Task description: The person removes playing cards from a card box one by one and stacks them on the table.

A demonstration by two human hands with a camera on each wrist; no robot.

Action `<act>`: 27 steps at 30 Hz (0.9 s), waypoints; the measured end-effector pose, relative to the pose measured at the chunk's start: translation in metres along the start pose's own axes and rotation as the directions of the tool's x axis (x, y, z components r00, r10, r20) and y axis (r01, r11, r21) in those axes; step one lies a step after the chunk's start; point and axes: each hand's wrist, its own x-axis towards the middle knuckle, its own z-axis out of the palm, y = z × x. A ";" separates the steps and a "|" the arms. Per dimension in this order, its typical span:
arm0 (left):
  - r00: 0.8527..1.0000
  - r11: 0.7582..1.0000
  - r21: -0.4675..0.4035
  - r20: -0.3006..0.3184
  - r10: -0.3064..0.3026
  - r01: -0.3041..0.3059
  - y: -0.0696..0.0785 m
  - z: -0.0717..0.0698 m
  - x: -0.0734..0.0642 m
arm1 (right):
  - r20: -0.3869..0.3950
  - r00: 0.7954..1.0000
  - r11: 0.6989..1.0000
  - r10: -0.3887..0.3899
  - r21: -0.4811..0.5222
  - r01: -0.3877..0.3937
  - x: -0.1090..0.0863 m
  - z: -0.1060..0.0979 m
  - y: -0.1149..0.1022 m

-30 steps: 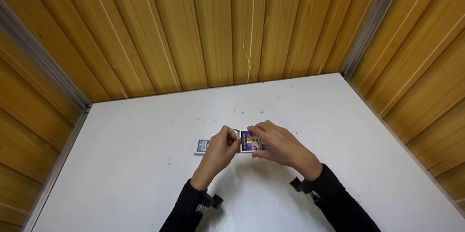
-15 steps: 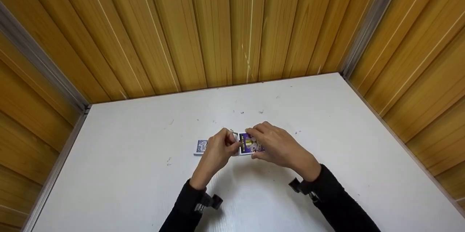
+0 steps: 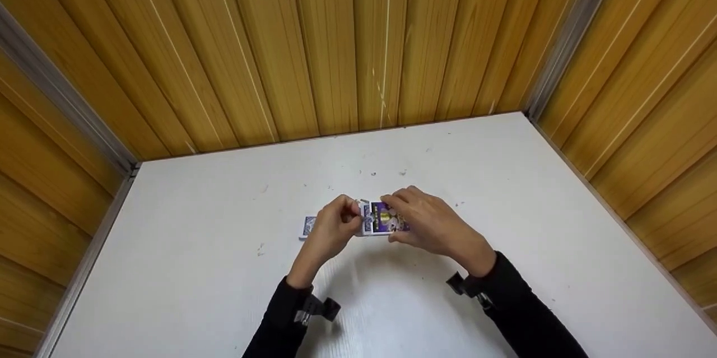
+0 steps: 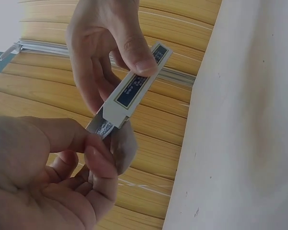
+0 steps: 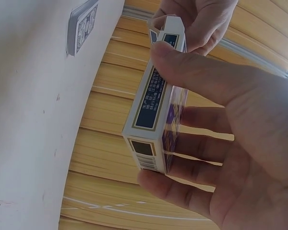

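Note:
A small playing-card box [image 3: 386, 218], purple and yellow on its face with white edges, is held above the table by my right hand [image 3: 428, 221]. In the right wrist view, the thumb lies along the dark label on the box's narrow side, with the fingers round the other side. The box's open end points at my left hand [image 3: 336, 221], whose thumb and index finger pinch its end flap [image 4: 125, 146]. A blue-and-white patterned surface [image 4: 104, 128] shows inside the opening. Partly behind the left hand, a deck of blue-backed cards [image 3: 308, 225] lies on the table.
The white tabletop [image 3: 224, 223] carries small dark marks. Yellow wood-look panels [image 3: 336, 38] stand behind it and on both sides, with grey metal posts at the corners. A camera mount [image 3: 322, 308] sits on the left wrist, another [image 3: 468, 286] on the right.
My left hand has shifted slightly left, away from the box. A blue patterned strip now shows at the box's open end. The right hand and box have barely moved.

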 end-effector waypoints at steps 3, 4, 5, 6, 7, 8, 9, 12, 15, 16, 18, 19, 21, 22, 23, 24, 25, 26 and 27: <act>1.000 1.000 0.002 -0.019 0.017 -0.017 0.000 -0.001 0.000 | 0.001 1.000 1.000 0.008 0.007 -0.008 0.000 -0.001 0.002; 0.999 1.000 0.012 -0.034 0.023 -0.022 0.001 -0.001 0.000 | 0.001 1.000 1.000 0.013 0.010 -0.013 0.000 -0.001 0.002; 0.998 0.999 0.030 -0.050 0.032 -0.031 0.001 -0.002 0.000 | 0.000 1.000 1.000 0.019 0.013 -0.019 0.000 -0.002 0.003; 0.997 0.998 0.049 -0.066 0.045 -0.042 0.001 -0.003 0.000 | -0.002 1.000 1.000 0.026 0.017 -0.026 0.000 -0.003 0.003; 0.994 0.996 0.072 -0.086 0.063 -0.057 0.000 -0.004 0.000 | -0.003 0.999 0.999 0.032 0.018 -0.032 -0.001 -0.004 0.004; 0.992 0.993 0.093 -0.105 0.077 -0.067 0.000 -0.004 0.000 | -0.003 0.999 0.999 0.039 0.023 -0.039 -0.001 -0.004 0.005; 0.988 0.990 0.113 -0.123 0.093 -0.079 0.000 -0.005 0.000 | -0.004 0.999 0.999 0.046 0.026 -0.046 -0.001 -0.005 0.005; 0.978 0.981 0.154 -0.149 0.143 -0.120 0.000 -0.007 0.000 | 0.002 0.998 0.998 0.059 0.036 -0.059 -0.001 -0.006 0.006; 0.977 0.976 0.166 -0.133 0.166 -0.143 0.001 -0.007 -0.001 | 0.006 0.998 0.997 0.062 0.040 -0.063 -0.001 -0.007 0.007; 0.978 0.974 0.169 -0.117 0.172 -0.151 0.001 -0.007 -0.001 | 0.007 0.998 0.997 0.063 0.040 -0.063 -0.001 -0.007 0.007; 0.979 0.967 0.187 -0.076 0.191 -0.174 0.002 -0.008 -0.001 | 0.007 0.998 0.997 0.063 0.038 -0.063 -0.001 -0.007 0.007; 0.978 0.962 0.198 -0.051 0.202 -0.188 0.002 -0.008 -0.002 | 0.006 0.998 0.997 0.062 0.037 -0.063 -0.001 -0.007 0.008; 0.974 0.947 0.231 0.002 0.229 -0.223 0.002 -0.010 -0.004 | 0.005 0.998 0.997 0.063 0.037 -0.063 -0.001 -0.006 0.008; 0.969 0.937 0.253 0.028 0.244 -0.243 0.002 -0.011 -0.004 | 0.005 0.998 0.997 0.062 0.036 -0.062 -0.001 -0.006 0.008; 0.965 0.925 0.276 0.055 0.256 -0.261 0.002 -0.012 -0.005 | 0.006 0.998 0.998 0.061 0.033 -0.061 -0.001 -0.006 0.008; 0.962 0.914 0.300 0.081 0.262 -0.274 0.002 -0.013 -0.005 | 0.006 0.998 0.998 0.059 0.030 -0.059 -0.001 -0.006 0.008; 0.958 0.903 0.322 0.106 0.265 -0.286 0.001 -0.014 -0.006 | 0.008 0.998 0.998 0.059 0.028 -0.060 -0.001 -0.006 0.008; 0.956 0.891 0.347 0.129 0.265 -0.294 0.001 -0.015 -0.006 | 0.009 0.998 0.998 0.058 0.025 -0.058 -0.002 -0.006 0.008; 0.953 0.877 0.374 0.146 0.267 -0.303 0.000 -0.015 -0.006 | 0.010 0.998 0.998 0.057 0.022 -0.057 -0.002 -0.005 0.008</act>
